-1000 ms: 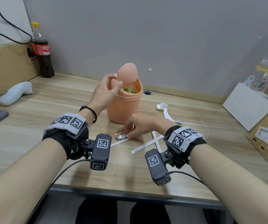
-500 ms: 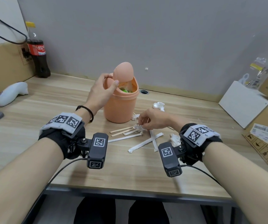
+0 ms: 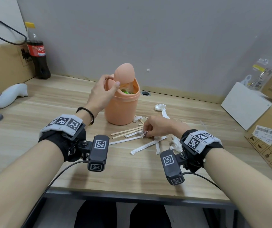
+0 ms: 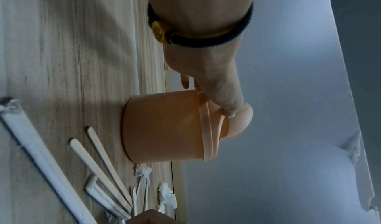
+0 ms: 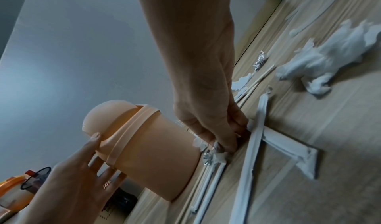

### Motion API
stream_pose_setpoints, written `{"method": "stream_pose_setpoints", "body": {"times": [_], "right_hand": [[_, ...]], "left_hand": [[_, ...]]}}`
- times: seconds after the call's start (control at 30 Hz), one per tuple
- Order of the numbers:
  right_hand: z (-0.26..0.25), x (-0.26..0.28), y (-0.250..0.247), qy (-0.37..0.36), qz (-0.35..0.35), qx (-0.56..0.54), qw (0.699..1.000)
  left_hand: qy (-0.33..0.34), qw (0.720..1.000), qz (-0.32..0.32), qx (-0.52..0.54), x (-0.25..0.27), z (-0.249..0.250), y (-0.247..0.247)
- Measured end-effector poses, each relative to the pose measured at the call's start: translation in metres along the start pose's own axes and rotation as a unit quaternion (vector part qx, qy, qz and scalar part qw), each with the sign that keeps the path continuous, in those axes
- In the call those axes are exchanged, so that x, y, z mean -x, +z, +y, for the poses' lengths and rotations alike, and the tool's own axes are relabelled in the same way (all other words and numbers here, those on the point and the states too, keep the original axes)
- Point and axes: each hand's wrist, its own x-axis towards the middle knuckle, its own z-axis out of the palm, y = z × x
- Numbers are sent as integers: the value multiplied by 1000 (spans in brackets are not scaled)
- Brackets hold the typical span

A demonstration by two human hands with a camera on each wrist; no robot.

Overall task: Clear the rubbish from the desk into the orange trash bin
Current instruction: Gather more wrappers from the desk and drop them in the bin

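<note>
- The right hand has shifted over the last second from the near side of the orange trash bin to a spot just right of it. It now hangs low over the cluster of wooden sticks and white paper wrappers in the middle of the bench.
- Its grip is a fingertip pinch on a small crumpled foil scrap. The scrap seems just lifted off the surface, though the wrist view is too blurred to be sure it has cleared the wood.
- The left hand has not moved: its grip stays on the swing lid, thumb and fingers curled round the lid's lower part, tilting it so the mouth stays open. Something green shows inside.
- The bin stands upright toward the back edge of the bench, touching nothing but the left hand.
- What this means: one piece is in hand and the opening is ready, so the drop looks like the next step.
- Much is left: the sticks, the wrappers and crumpled tissues lie between the bin and the right edge, with another foil bit farther off.
</note>
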Motion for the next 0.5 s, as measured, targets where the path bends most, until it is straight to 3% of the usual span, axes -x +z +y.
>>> {"method": "stream_pose_setpoints", "body": {"times": [0.3, 0.5], "right_hand": [[11, 14, -15, 3, 43, -122, 992], [30, 36, -18, 37, 93, -129, 987]], "left_hand": [[-2, 1000, 0, -1, 1, 3, 0], [2, 1000, 24, -4, 7, 8, 7]]}}
